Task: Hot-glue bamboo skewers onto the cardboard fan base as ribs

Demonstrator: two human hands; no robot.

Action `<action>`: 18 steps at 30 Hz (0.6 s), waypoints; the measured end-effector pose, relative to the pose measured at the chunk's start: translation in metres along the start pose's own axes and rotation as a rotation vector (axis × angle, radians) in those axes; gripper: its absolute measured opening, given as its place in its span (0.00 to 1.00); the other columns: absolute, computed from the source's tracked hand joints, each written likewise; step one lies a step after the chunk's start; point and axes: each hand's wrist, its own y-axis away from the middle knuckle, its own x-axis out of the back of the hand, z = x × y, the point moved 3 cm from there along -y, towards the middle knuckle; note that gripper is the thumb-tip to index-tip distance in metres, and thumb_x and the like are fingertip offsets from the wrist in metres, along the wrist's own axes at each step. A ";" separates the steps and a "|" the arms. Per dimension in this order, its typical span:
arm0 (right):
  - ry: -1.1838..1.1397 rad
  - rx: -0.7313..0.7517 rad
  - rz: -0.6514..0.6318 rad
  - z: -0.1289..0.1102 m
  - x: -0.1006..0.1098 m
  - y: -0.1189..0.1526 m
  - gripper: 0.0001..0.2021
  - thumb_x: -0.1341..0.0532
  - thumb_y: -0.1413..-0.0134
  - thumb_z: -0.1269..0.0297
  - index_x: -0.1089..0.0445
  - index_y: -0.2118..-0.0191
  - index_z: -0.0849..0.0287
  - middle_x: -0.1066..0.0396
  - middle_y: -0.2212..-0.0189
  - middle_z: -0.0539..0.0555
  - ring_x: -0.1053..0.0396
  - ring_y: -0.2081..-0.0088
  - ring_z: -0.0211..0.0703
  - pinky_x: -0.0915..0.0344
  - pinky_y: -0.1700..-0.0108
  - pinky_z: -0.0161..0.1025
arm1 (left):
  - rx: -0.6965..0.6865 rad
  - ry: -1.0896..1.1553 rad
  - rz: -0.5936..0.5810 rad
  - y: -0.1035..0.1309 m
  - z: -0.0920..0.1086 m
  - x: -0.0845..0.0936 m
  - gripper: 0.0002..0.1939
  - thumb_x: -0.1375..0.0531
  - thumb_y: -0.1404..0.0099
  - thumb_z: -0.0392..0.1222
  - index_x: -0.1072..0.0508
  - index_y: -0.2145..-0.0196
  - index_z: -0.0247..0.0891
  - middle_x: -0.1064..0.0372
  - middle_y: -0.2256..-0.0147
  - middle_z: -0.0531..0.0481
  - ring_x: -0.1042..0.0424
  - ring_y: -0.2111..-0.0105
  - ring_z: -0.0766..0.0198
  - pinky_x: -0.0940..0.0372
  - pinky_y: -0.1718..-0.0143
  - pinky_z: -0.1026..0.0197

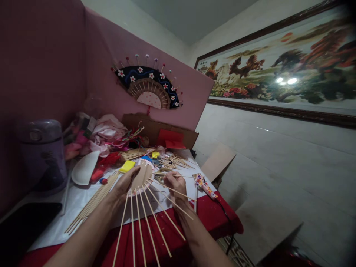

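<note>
My left hand (122,185) grips the edge of a half-round cardboard piece (142,175) with a patterned rim. Several thin wooden sticks (155,217) fan out from its curved edge toward me. On the other side, my right hand (175,183) is closed with fingertips pinched around a stick (183,175) near the cardboard's right edge. To the right of that hand lies a flower-patterned glue gun (205,186) with a black cord.
A bundle of sticks (94,200) lies left, beside a white half plate (85,168) and a purple bottle (41,155). Yellow packets (127,166) and toothpicks (178,162) lie behind. A decorated fan (150,83) hangs on the pink board. The red tablecloth (222,213) ends at right.
</note>
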 end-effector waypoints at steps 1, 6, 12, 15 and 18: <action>-0.001 -0.012 -0.012 0.000 0.000 -0.003 0.11 0.32 0.62 0.65 0.35 0.75 0.60 0.29 0.82 0.48 0.36 0.81 0.33 0.39 0.79 0.29 | 0.006 0.005 0.006 0.000 0.000 0.000 0.14 0.47 0.38 0.39 0.28 0.58 0.29 0.24 0.72 0.42 0.25 0.74 0.59 0.30 0.71 0.60; -0.071 -0.067 0.012 0.000 -0.004 -0.002 0.12 0.31 0.65 0.66 0.35 0.75 0.61 0.29 0.82 0.48 0.36 0.81 0.33 0.39 0.80 0.28 | 0.009 0.011 0.035 0.001 0.005 0.000 0.14 0.48 0.37 0.39 0.28 0.59 0.27 0.24 0.74 0.42 0.26 0.78 0.60 0.31 0.75 0.61; -0.186 -0.180 0.148 -0.001 -0.008 0.015 0.10 0.31 0.65 0.69 0.33 0.75 0.61 0.29 0.79 0.48 0.34 0.79 0.33 0.35 0.78 0.29 | 0.004 -0.015 0.015 0.004 0.006 0.000 0.16 0.47 0.37 0.40 0.28 0.57 0.28 0.24 0.70 0.41 0.25 0.76 0.59 0.30 0.74 0.61; -0.190 -0.180 0.176 0.004 -0.007 0.022 0.08 0.32 0.62 0.69 0.32 0.74 0.60 0.29 0.78 0.48 0.33 0.79 0.32 0.35 0.78 0.29 | -0.006 -0.048 0.014 0.002 0.005 -0.001 0.16 0.46 0.38 0.41 0.28 0.57 0.28 0.24 0.71 0.41 0.26 0.77 0.60 0.31 0.75 0.62; -0.216 -0.133 0.173 0.012 -0.007 0.026 0.10 0.31 0.61 0.68 0.33 0.73 0.60 0.29 0.79 0.48 0.33 0.78 0.32 0.35 0.78 0.28 | -0.041 -0.044 0.007 0.000 0.004 -0.001 0.17 0.46 0.38 0.41 0.28 0.56 0.28 0.24 0.70 0.41 0.26 0.75 0.60 0.31 0.73 0.62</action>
